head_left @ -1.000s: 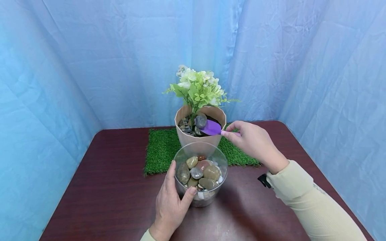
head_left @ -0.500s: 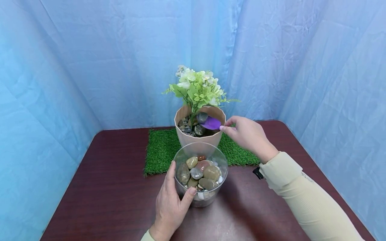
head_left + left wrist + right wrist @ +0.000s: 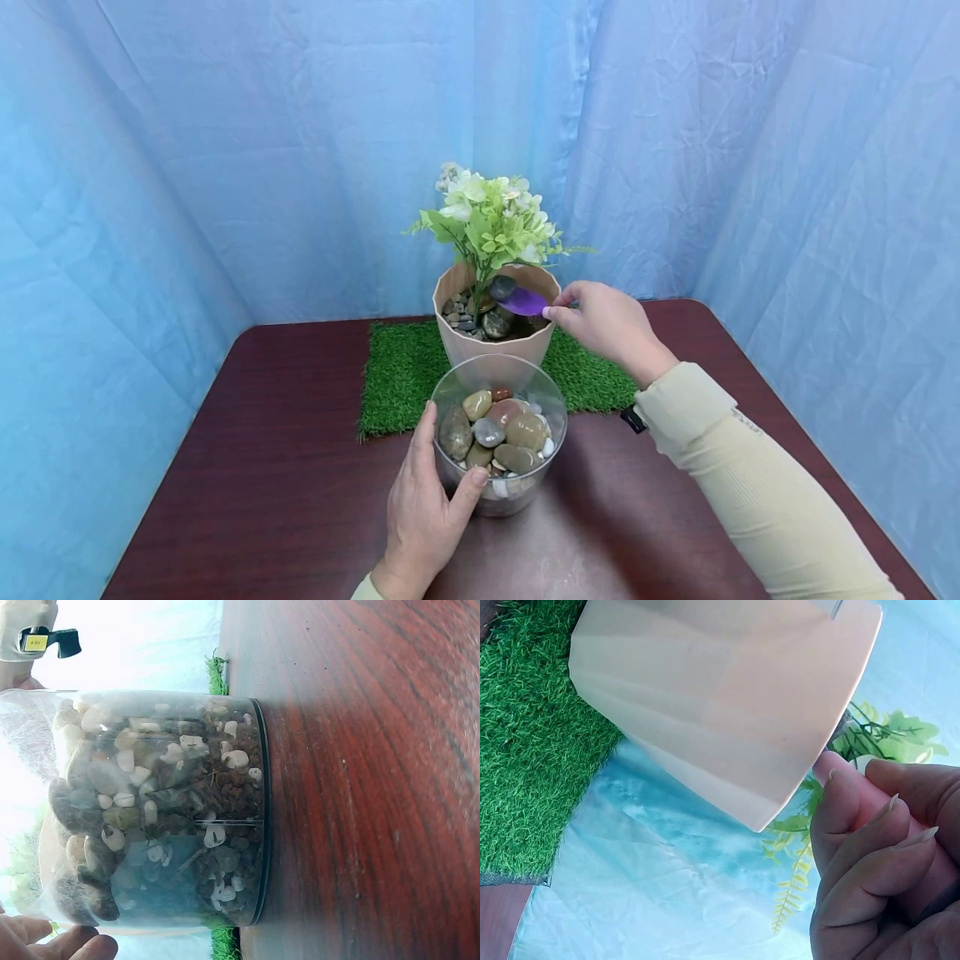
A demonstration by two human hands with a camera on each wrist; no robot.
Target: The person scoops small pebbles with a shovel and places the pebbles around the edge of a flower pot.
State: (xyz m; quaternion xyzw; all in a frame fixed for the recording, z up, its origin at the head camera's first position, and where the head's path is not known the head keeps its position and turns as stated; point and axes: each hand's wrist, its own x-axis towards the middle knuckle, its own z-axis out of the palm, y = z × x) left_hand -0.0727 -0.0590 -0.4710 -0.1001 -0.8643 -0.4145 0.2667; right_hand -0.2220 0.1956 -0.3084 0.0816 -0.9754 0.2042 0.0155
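Observation:
My right hand (image 3: 609,327) grips a small trowel by its pink handle (image 3: 864,793). Its purple blade (image 3: 527,302) reaches inside the rim of a beige flowerpot (image 3: 536,343). A dark grey stone (image 3: 502,288) sits at the blade's tip, close to the stems of a plant with white flowers (image 3: 498,221). Other stones and pebbles (image 3: 459,315) lie in the pot. Nearer to me, my left hand (image 3: 427,504) holds the left and near sides of a clear container (image 3: 517,502). Large smooth stones (image 3: 525,429) fill its top; white pebbles and brown bits show below in the left wrist view.
The pot stands on a green artificial grass mat (image 3: 401,375), with the container just in front. Both are on a dark red-brown wooden table (image 3: 277,467). Blue curtains (image 3: 300,167) hang behind and along both sides.
My right hand has moved slightly left and away from me, carrying the trowel deeper over the pot. The dark stone at its tip has shifted a little farther back. My left hand stays put.

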